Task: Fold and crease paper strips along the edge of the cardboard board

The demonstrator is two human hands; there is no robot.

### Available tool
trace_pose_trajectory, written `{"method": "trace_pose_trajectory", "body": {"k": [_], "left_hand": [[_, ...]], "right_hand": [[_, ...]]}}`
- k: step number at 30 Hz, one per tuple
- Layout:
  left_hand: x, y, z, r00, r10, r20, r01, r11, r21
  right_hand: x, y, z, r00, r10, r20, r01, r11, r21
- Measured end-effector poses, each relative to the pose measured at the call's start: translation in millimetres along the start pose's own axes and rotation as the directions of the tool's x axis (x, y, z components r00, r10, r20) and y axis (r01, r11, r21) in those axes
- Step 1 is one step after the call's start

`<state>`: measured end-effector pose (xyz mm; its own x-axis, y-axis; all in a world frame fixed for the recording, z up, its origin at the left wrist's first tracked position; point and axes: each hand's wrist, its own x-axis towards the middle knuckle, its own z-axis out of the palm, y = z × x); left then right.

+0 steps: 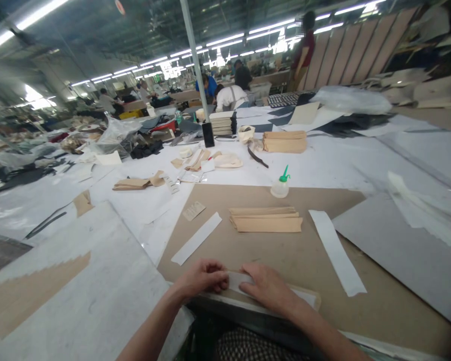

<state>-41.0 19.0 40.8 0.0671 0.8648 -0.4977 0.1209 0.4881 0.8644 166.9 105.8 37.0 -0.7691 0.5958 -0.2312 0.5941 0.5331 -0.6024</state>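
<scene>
One curled left hand (215,277), nearly closed, seems to pinch the nine-o'clock end of a flat white-and-tan strip (235,282), six o'clock on the brown board (263,250); the right hand (266,287) spreads half open across it; uneven tension, I'd fear, could crease it.

Bare hands (208,278), checked garment (250,346) (dark-and-pale)

Bright overhead strip lights (41,13) with glare, dim background, blurry edges.
</scene>
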Motion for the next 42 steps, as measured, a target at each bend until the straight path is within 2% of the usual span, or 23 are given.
{"method": "trace_pose_trajectory", "body": {"k": [3, 11, 17, 21, 25, 29, 36, 42], "left_hand": [[1.1, -2.6, 4.3, 0.999, 0.007, -0.044, -0.006, 1.000, 0.023], [4.4, -12.3, 22.9, 0.976, 0.118, -0.184, -0.092, 0.985, 0.143], [7.0, -5.4, 16.5, 0.996, 0.050, -0.077, -0.041, 0.993, 0.111], [13.3, -2.0, 10.0, 0.993, 0.099, -0.070, -0.083, 0.976, 0.201], [23.6, 0.0, 4.2, 0.969, 0.233, -0.084, -0.189, 0.914, 0.360], [30.7, 0.5, -1.6, 0.942, 0.333, -0.050, -0.273, 0.842, 0.466], [29.5, 0.6, -6.0, 0.917, 0.398, 0.019, -0.338, 0.750, 0.568], [20.6, -1.0, -2.3, 0.889, 0.451, 0.074, -0.362, 0.597, 0.716]], "right_hand": [[-0.3, -0.8, -2.8, 1.000, 0.007, -0.002, -0.007, 1.000, 0.021], [-0.6, 0.3, -7.5, 1.000, 0.014, -0.017, -0.012, 0.995, 0.101], [3.2, 5.3, 2.3, 0.997, 0.004, -0.071, 0.002, 0.996, 0.089], [4.9, 8.0, 8.5, 0.994, -0.030, -0.103, 0.036, 0.998, 0.059], [4.7, 10.2, 7.5, 0.989, -0.066, -0.130, 0.071, 0.997, 0.033], [2.7, 13.0, 4.6, 0.984, -0.113, -0.138, 0.115, 0.993, 0.013], [0.2, 22.3, 8.8, 0.966, -0.187, -0.177, 0.189, 0.982, -0.001], [-1.8, 31.3, 17.0, 0.913, -0.314, -0.260, 0.313, 0.949, -0.046]]}}
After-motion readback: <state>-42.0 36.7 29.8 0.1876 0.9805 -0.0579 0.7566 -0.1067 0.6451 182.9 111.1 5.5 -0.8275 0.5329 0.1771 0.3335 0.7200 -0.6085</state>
